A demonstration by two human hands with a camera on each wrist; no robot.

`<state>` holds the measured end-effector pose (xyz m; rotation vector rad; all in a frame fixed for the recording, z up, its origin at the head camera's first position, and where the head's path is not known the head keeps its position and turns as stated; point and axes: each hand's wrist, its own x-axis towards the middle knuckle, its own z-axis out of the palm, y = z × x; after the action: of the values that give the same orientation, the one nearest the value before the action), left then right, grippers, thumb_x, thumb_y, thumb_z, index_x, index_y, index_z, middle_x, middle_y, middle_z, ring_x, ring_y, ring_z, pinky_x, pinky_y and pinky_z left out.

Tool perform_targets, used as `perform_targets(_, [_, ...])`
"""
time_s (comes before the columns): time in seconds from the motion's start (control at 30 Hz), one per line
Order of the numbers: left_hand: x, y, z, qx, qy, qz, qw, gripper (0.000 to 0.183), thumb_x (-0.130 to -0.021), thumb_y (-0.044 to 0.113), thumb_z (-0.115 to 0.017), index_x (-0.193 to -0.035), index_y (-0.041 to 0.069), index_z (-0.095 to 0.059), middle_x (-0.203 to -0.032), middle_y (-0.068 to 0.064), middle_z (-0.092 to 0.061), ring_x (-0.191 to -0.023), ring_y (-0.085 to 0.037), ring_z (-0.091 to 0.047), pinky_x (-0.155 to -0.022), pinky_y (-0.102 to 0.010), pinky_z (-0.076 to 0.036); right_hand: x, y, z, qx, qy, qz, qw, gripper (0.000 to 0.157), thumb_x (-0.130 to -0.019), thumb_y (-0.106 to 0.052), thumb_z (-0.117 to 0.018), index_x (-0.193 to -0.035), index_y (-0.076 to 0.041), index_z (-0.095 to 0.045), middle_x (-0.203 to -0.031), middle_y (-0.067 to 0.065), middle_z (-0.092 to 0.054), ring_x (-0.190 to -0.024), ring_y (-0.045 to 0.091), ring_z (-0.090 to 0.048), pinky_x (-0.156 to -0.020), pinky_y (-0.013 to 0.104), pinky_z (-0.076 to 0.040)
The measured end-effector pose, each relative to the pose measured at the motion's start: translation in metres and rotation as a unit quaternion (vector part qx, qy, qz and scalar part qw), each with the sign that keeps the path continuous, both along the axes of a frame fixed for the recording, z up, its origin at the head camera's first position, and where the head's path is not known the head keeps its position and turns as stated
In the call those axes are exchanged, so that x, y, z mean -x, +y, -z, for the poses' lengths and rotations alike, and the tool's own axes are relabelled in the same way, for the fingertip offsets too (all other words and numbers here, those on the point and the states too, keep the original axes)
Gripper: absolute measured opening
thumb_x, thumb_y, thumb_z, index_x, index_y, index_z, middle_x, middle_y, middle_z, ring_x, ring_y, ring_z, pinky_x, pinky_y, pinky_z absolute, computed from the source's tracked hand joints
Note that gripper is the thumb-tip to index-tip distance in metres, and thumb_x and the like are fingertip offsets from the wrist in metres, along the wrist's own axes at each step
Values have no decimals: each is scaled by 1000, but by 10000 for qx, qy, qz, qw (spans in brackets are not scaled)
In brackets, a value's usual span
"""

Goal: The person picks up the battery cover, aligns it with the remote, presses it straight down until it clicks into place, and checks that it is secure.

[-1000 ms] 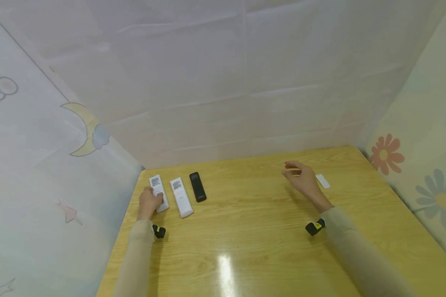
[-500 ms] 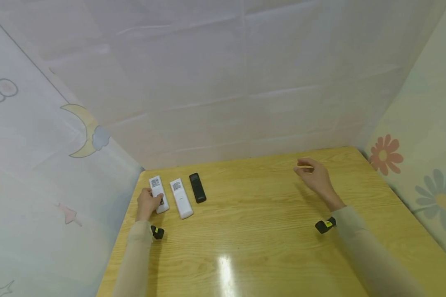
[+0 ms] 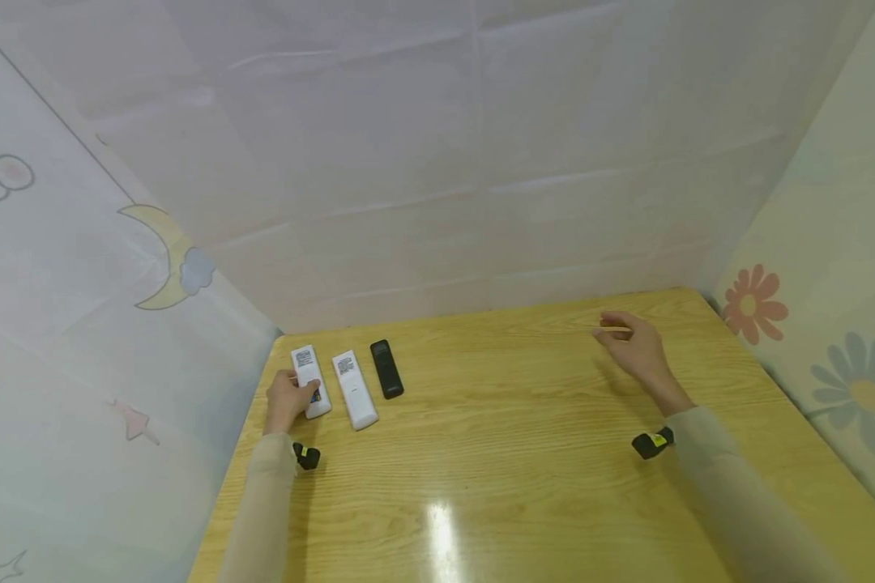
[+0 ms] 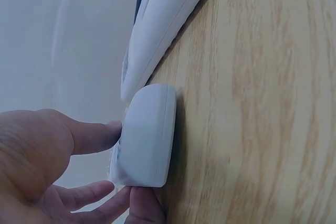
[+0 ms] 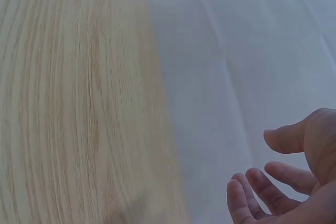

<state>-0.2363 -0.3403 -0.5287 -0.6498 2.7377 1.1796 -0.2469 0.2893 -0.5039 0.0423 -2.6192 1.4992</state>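
In the head view, my left hand holds a white remote control at the table's left, back side up. My thumb lies over its lower half, where a bit of blue and orange battery shows. The left wrist view has the end of this remote between thumb and fingers, low against the wood. Over the right part of the table is my right hand. In the right wrist view its fingers are loosely bent and apart from the thumb, with nothing seen between them.
A second white remote lies just right of the held one, then a black remote. The wooden table meets a pale wall sheet at the back, with printed sheets on both sides.
My right hand has moved right, now covering the spot where a small white flat piece lay. My left thumb has shifted slightly, baring more of the battery. The remotes stay put.
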Motion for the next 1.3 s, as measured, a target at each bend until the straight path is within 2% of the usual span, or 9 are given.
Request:
perform_targets(0.2, [4,-2,1,-137,-107,-101,9998,71,-106,27,-65,-157,-11,-33,-151,-38,-48,-138,-49,-53,-110,-54,-53,0,5,0,-27,-50,59,10000,58,-108,-36,-66,-151,1,-55,-147,30,-59,-124,52,-63,-72,8,-51])
perform_targets(0.4, [4,-4,1,-156,-159,-130,9997,75,-105,29,-67,-157,-13,-33,-152,-38,-47,-137,-49,-53,-110,-54,-53,2,12,3,-130,-84,96,9998,60,-108,-36,-65,-152,2,-54,-146,30,-60,-125,51,-63,-72,5,-48])
perform_targets(0.53, [4,-7,2,-335,-197,-188,9991,76,-105,33,-66,-157,-13,-34,-152,-37,-47,-136,-48,-53,-109,-54,-52,2,17,5,-215,-125,122,9996,60,-108,-36,-65,-152,3,-53,-146,31,-59,-125,52,-63,-71,6,-48])
perform_targets(0.63, [6,-10,5,-542,-272,-285,9978,76,-107,37,-62,-158,-12,-34,-150,-35,-50,-128,-41,-58,-99,-44,-56,3,22,7,-317,-59,140,9994,57,-108,-32,-65,-151,4,-54,-145,32,-60,-123,53,-64,-70,8,-50])
perform_targets(0.77, [10,-13,11,-876,-358,-509,9942,70,-110,37,-55,-160,-8,-37,-144,-28,-58,-107,-25,-63,-80,-28,-56,4,27,10,-491,73,149,9987,54,-108,-30,-66,-148,5,-56,-142,34,-61,-119,55,-66,-69,7,-49])
perform_targets(0.93, [12,-14,11,-1054,-317,-597,9921,64,-111,33,-51,-158,-10,-40,-136,-27,-61,-89,-16,-64,-70,-23,-56,4,31,12,-548,80,129,9984,54,-108,-28,-66,-147,6,-56,-140,35,-61,-118,56,-66,-69,7,-50])
perform_targets(1.17, [14,-14,11,-1211,-388,-591,9901,64,-112,32,-51,-159,-10,-39,-145,-28,-58,-98,-17,-65,-74,-21,-57,6,38,19,-634,54,71,9979,53,-107,-23,-67,-147,10,-54,-138,38,-60,-117,59,-65,-68,8,-51])
perform_targets(1.3, [12,-13,9,-1272,-425,-553,9894,64,-112,31,-50,-159,-11,-38,-150,-30,-54,-114,-24,-64,-80,-22,-59,9,43,26,-683,-7,0,9977,52,-107,-21,-66,-146,11,-54,-138,38,-60,-118,59,-65,-69,10,-53])
